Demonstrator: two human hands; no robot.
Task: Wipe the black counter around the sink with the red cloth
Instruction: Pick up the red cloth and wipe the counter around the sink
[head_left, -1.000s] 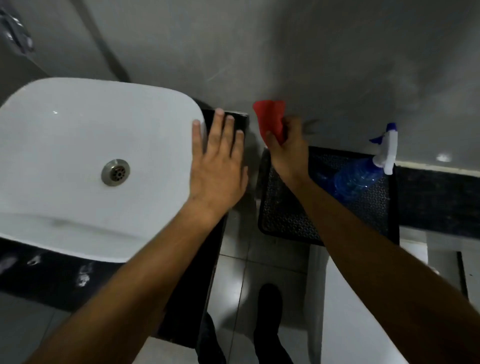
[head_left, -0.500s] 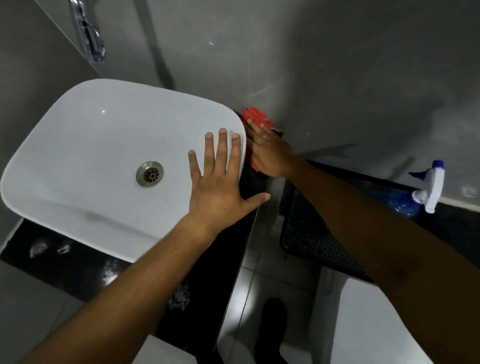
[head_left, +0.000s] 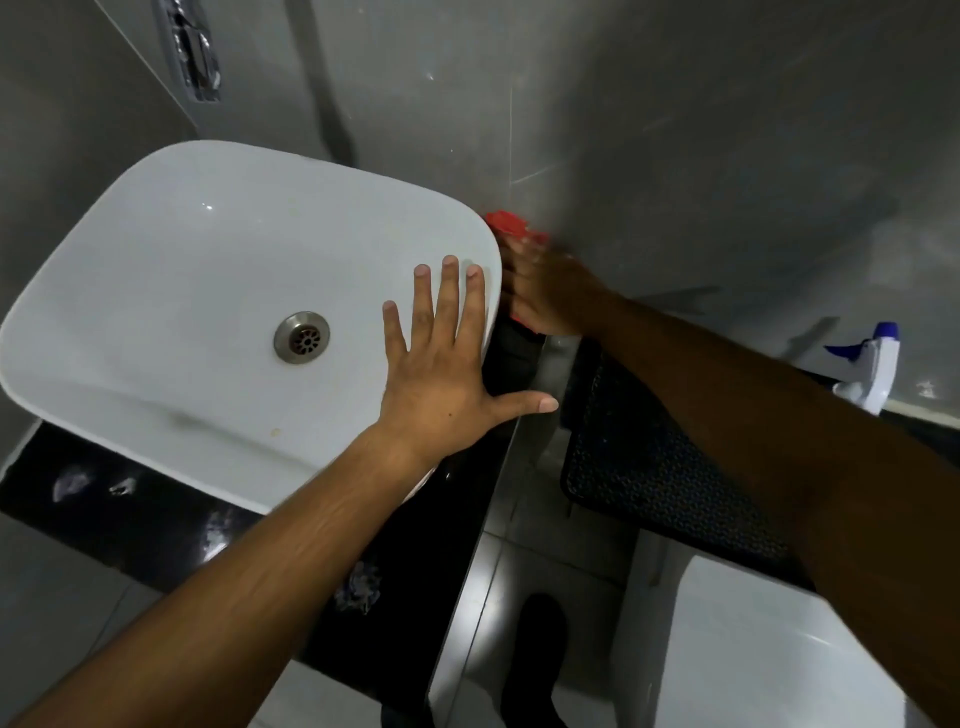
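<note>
Since a second ago, right hand (head_left: 545, 296) down from wall, seemingly clamped on crumpled red cloth (head_left: 511, 224), pressing glossy black worktop (head_left: 431, 519) beside white ceramic sink (head_left: 156, 234); left hand (head_left: 441, 374) flat, fingers apart: wiping begun.

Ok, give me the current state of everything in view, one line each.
left hand: open, flat on sink rim
right hand: pressing red cloth down
red cloth: bunched, wedged between sink and wall
sink: empty, drain open
black counter: smudged at front
spray bottle: lying untouched
</note>
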